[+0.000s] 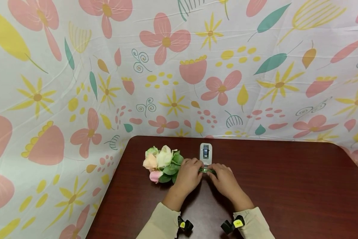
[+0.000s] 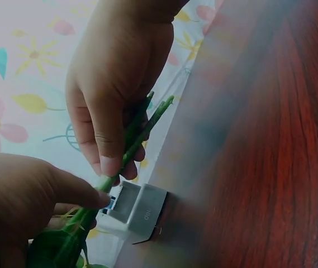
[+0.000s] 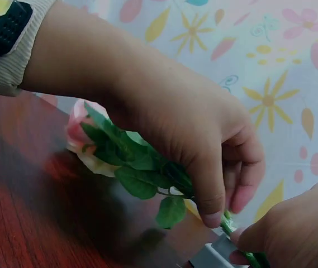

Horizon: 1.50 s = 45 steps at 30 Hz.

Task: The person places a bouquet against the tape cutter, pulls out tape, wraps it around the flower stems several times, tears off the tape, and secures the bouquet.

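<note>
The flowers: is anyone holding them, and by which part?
The flowers are held by their green stems: the left hand grips close to the leaves, the right hand nearer the stem tips.

Looks like a corner of an indoor room, screened in front and to the left by white cloth (image 1: 173, 73) in a pink, yellow and teal floral print (creased, so hardly wallpaper). Holds a dark reddish wood-grain counter (image 1: 286, 186) with rounded far corners, much like an office or meeting-room top, set close against that cloth. Shows a tape dispenser (image 1: 205, 155) there too, common to desks at home or work alike. Cannot be told more narrowly.
</note>
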Tool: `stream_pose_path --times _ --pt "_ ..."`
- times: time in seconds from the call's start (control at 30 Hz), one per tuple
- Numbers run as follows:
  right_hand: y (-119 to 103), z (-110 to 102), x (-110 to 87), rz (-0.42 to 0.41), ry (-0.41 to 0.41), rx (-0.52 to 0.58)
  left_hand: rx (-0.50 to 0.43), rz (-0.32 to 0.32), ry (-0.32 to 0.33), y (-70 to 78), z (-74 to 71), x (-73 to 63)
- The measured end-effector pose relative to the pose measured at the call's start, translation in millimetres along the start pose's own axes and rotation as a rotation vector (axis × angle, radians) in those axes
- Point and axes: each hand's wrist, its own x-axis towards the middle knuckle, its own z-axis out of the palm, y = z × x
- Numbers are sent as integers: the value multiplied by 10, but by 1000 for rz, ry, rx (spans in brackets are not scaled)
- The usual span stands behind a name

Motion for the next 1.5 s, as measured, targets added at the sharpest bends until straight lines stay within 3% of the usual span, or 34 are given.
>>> stream_pose_path --times 0.13,0.43,0.93,1.23,1.5 --pt "2 17 5 3 22 -6 -11 -16 -4 -2 -2 0" --pt "-10 53 9 17 51 -30 -3 -58 -76 -7 15 -16" --pt "-5 77 7 49 61 -50 7 -68 -40 1 152 -27" --pt "28 113 23 5 113 -64 -11 -90 -13 44 189 -8" --pt "68 150 32 14 141 -40 -4 -91 -6 44 215 -3"
